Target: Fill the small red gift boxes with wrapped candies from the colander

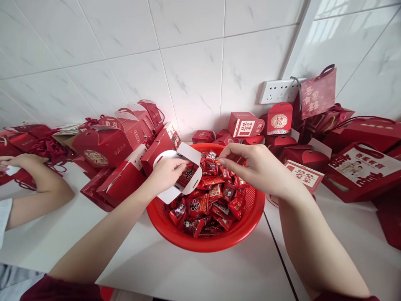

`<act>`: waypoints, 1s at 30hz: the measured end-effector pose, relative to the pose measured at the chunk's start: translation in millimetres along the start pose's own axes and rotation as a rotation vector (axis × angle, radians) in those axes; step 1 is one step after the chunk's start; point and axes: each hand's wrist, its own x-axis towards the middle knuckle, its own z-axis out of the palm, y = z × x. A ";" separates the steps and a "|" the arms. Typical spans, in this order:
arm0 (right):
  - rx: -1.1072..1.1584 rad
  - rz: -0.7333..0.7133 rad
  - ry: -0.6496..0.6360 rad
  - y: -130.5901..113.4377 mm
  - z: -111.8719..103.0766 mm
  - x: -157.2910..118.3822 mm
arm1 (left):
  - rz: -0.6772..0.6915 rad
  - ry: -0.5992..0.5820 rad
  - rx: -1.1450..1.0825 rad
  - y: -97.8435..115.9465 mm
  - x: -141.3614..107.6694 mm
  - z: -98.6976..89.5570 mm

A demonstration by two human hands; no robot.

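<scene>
My left hand [166,173] grips an opened red gift box [189,174] by its white inner flap. The box lies tilted over the left rim of a red plastic basket [213,246], its mouth facing right, with a red packet partly visible inside. The basket holds many red-wrapped sweets [200,205]. Above the sweets, my right hand [250,167] has thumb and index finger drawn together in a pinch; what lies between the tips, if anything, I cannot make out. Its other fingers are curled and partly hidden.
Red gift boxes [103,146] crowd the counter [134,259] on the left, and more boxes [246,125] and bags [360,167] stand on the right. A power strip [278,91] is against the tiled wall. Another person's arm [40,184] rests at far left.
</scene>
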 end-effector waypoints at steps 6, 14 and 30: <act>-0.047 -0.002 -0.035 3.8 4.1 0.5 | 0.106 -0.275 0.470 4.3 -2.6 1.6; -0.114 -0.038 -0.179 1.8 14.8 1.9 | 0.115 -0.221 0.550 -9.4 11.0 14.8; 0.022 -0.055 -0.441 -6.0 50.7 2.2 | -0.029 0.416 0.295 -5.3 -34.8 -51.5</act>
